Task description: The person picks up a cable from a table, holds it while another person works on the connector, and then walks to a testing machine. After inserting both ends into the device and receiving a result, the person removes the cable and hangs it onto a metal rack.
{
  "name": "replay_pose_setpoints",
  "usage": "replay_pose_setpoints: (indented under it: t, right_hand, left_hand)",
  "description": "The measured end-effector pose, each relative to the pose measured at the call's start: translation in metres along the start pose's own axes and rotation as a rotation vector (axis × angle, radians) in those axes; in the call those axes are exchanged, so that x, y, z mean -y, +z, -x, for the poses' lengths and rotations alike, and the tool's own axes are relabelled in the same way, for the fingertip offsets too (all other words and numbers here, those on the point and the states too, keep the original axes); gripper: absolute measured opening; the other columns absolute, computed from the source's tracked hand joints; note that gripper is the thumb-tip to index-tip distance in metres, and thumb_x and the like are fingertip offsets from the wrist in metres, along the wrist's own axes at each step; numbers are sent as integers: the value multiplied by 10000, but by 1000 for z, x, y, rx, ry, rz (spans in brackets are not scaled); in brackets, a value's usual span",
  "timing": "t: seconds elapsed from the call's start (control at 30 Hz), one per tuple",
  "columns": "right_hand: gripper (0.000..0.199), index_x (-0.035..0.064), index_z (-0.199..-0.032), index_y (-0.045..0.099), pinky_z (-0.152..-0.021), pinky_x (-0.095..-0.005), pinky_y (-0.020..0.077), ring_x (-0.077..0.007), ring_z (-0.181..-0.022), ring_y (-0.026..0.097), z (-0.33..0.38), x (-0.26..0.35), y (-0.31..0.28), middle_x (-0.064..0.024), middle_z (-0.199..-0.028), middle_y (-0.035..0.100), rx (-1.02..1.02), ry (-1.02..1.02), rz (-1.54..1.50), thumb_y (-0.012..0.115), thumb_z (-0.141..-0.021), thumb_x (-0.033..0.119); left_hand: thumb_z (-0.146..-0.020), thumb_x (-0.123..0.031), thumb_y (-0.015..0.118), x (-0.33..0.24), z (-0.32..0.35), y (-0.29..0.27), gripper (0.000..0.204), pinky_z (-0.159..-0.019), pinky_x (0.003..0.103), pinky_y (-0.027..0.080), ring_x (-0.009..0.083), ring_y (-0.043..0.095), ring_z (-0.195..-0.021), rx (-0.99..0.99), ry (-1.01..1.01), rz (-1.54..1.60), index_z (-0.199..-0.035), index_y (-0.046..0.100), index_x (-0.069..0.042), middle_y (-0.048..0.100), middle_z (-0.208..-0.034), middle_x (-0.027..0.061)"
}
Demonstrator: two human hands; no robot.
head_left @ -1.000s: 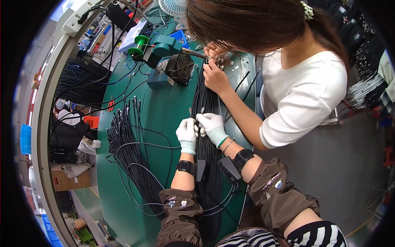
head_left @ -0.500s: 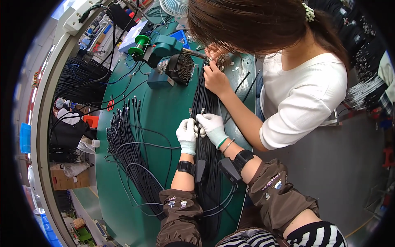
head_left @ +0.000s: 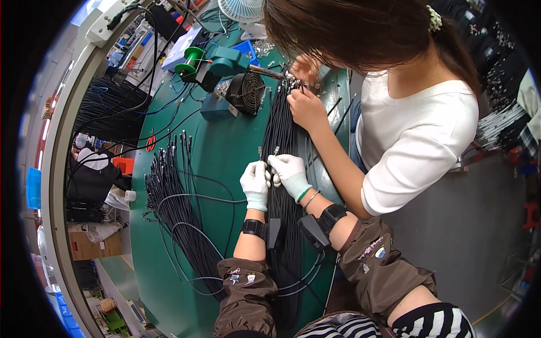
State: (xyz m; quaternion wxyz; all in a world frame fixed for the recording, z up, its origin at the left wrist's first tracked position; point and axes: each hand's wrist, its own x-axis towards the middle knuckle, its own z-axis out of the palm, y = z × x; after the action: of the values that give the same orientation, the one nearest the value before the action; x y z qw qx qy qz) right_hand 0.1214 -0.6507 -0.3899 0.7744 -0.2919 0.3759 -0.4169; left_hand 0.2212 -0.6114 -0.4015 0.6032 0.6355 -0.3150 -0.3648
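My gloved fingertips [head_left: 269,169] are pinched together on a cable end [head_left: 276,151], left hand [head_left: 255,183] and right hand [head_left: 291,174] touching over it. The end rises from the black cable bundle [head_left: 284,129] running up the green table [head_left: 220,152]. More cables [head_left: 169,191] lie to my left. Across the bundle, a co-worker's hand [head_left: 307,108] grips its far end beside a small fan [head_left: 246,93].

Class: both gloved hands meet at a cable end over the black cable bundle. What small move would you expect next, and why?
Probably the left hand and right hand finish pinching the small connector on the cable end, then lay it back on the bundle. The fingertips meet right over that bundle, the end pokes up just above them, and a second pile of cables lies to the left.
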Motion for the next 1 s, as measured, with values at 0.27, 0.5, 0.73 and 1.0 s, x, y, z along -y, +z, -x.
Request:
replay_pose_setpoints:
  t: [0.27,0.5,0.73,1.0]
  right_hand:
    - [262,-4,-648,544,-328,-217,352,-78,-367,462,0,-2,0,-26,-530,507,-6,-38,15,563,-852,160]
    - [270,-2,-650,541,-335,-217,351,-76,-364,454,-2,-5,-1,-20,-537,502,-12,-43,32,567,-854,174]
    - [277,1,-647,537,-337,-216,350,-76,-370,459,-1,-5,0,-17,-537,497,-6,-74,40,566,-855,183]
    - [268,0,-662,540,-334,-213,352,-74,-370,455,-2,-6,-1,-15,-542,496,21,-88,41,560,-859,181]
  left_hand:
    - [-870,-173,556,1,0,0,182,-381,168,313,23,401,-414,3,21,5,-774,556,-19,506,-554,-17]
    - [-852,-180,593,2,-1,2,175,-375,161,293,11,388,-414,-18,47,-51,-749,567,-40,508,-559,-29]
    - [-830,-180,629,2,0,1,178,-421,166,315,14,411,-467,-27,59,-54,-768,585,-19,519,-578,-31]
    - [-832,-182,626,5,-1,1,184,-420,165,319,15,417,-466,-25,80,-42,-767,586,-14,525,-580,-27]
